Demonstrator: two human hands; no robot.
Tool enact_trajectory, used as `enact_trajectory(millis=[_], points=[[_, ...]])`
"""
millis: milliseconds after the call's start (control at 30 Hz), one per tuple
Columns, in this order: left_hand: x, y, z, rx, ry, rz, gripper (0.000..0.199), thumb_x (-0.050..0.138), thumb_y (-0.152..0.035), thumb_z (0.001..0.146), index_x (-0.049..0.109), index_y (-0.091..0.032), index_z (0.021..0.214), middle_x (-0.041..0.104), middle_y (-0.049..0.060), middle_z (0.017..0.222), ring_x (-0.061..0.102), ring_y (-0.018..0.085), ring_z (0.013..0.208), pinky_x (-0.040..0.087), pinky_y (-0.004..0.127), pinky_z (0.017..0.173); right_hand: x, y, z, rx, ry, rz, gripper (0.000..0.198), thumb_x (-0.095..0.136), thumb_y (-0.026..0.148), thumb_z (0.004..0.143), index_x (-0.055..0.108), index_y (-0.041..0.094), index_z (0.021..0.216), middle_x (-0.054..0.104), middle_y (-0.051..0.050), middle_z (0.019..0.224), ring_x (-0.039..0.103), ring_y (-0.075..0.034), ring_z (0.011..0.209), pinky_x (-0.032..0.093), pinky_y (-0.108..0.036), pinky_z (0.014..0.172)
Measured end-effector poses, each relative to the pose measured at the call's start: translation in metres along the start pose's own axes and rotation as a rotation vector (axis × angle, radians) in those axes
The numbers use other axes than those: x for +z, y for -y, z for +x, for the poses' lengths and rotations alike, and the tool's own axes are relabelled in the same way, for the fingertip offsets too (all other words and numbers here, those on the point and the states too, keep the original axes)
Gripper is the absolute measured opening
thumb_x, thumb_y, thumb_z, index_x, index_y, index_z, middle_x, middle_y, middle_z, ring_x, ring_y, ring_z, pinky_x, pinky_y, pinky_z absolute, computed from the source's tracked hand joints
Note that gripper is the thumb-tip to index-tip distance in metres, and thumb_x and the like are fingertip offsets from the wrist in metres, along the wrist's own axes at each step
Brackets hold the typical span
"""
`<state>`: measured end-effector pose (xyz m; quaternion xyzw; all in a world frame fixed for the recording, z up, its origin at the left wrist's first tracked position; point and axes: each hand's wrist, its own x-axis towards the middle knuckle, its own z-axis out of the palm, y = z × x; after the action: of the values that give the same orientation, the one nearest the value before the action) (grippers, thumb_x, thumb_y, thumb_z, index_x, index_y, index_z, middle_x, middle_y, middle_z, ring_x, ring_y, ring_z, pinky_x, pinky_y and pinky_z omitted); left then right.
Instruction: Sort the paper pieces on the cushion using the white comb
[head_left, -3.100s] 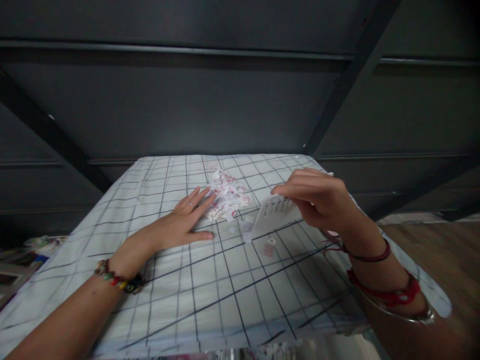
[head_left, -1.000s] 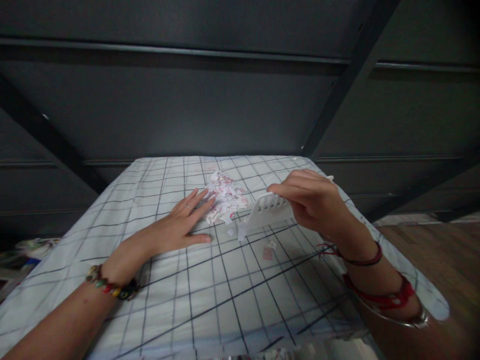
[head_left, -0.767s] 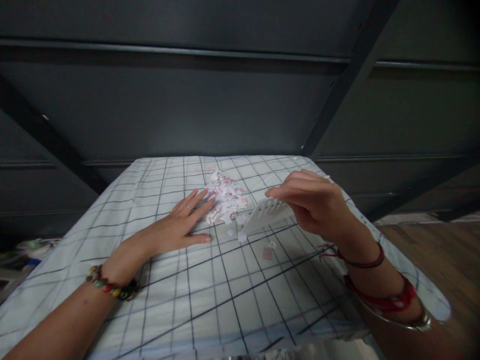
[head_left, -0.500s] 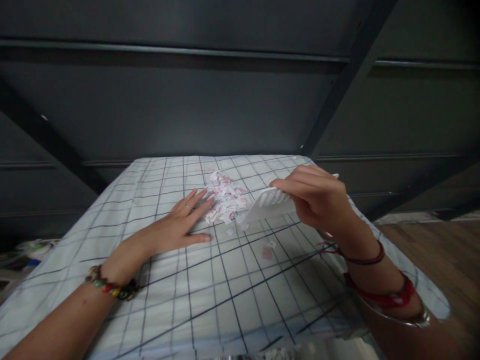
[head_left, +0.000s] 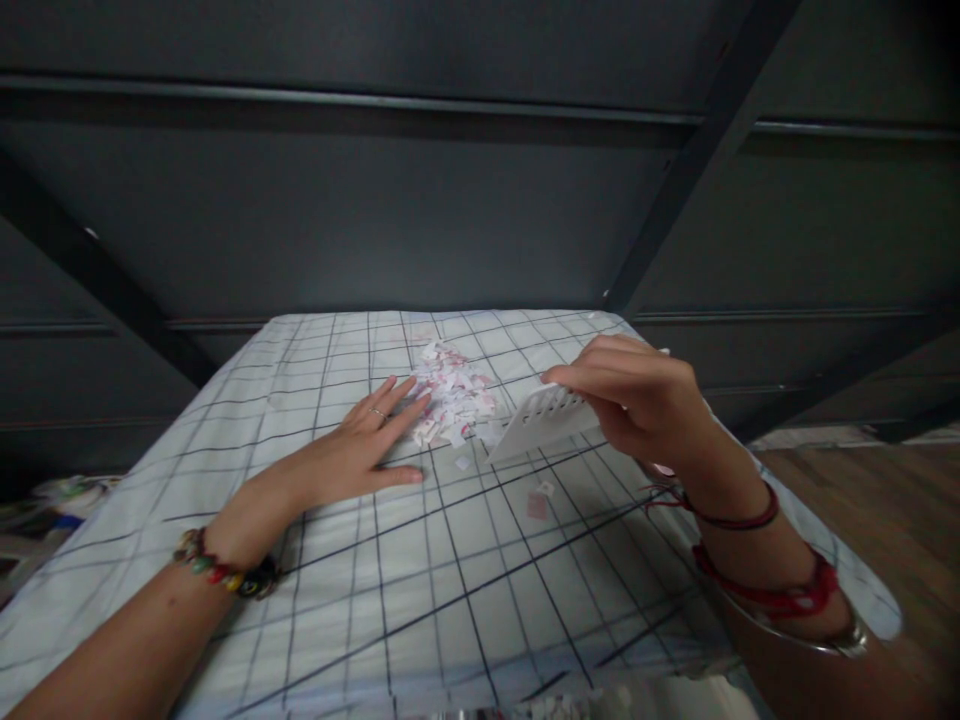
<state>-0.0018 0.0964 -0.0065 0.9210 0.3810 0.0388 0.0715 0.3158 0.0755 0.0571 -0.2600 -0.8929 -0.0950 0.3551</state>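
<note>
here, right hand (head_left: 634, 395) grips slotted plate (head_left: 538, 428), long axis slanting leftward toward scraps (head_left: 451, 395); left hand (head_left: 364, 452) splayed

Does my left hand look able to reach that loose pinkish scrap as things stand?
Probably yes: the left hand lies spread, and nothing visible stands between it and the pinkish scrap.

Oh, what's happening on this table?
A person is working with both hands at a pile of small paper scraps on a checked cloth. The right hand holds a white slotted piece, tilted, beside the pile. The left hand is spread open at the pile's other side. A pinkish scrap lies apart, nearer the person.
</note>
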Motion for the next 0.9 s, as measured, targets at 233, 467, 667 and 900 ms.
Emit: enact_trajectory(millis=[233,467,667,900], points=[[0.001,0.001,0.001,0.000,0.008,-0.004,0.083,0.033,-0.072,0.089,0.006,-0.024,0.151,-0.005,0.010,0.157,-0.004,0.038,0.140,0.014,0.055,0.110,-0.002,0.000,0.001,-0.025,0.005,0.067,0.036,0.041,-0.002,0.069,0.059,0.022,0.088,0.056,0.003,0.063,0.050,-0.013,0.061,0.039,-0.029,0.061],[0.001,0.000,0.000,0.005,-0.003,-0.006,0.082,0.033,-0.072,0.089,0.006,-0.025,0.151,-0.004,0.009,0.157,-0.004,0.039,0.140,0.014,0.056,0.110,0.018,0.011,0.002,-0.079,-0.058,-0.107,0.038,0.038,-0.002,0.075,0.058,0.024,0.094,0.059,0.002,0.070,0.049,-0.013,0.065,0.036,-0.029,0.063],[0.003,0.002,0.000,0.005,-0.018,0.005,0.083,0.034,-0.072,0.089,0.008,-0.024,0.151,-0.003,0.010,0.157,-0.001,0.040,0.140,0.017,0.057,0.109,0.014,0.013,0.002,-0.113,-0.081,-0.088,0.037,0.039,-0.002,0.076,0.058,0.023,0.095,0.059,0.002,0.069,0.050,-0.012,0.065,0.036,-0.029,0.064],[0.002,0.001,0.001,-0.005,0.011,-0.012,0.085,0.032,-0.073,0.088,0.009,-0.021,0.151,-0.006,0.012,0.156,-0.006,0.038,0.140,0.012,0.055,0.111,0.015,0.014,0.004,-0.136,-0.049,-0.048,0.033,0.040,-0.002,0.079,0.057,0.021,0.095,0.060,0.001,0.071,0.050,-0.012,0.065,0.038,-0.028,0.062]])
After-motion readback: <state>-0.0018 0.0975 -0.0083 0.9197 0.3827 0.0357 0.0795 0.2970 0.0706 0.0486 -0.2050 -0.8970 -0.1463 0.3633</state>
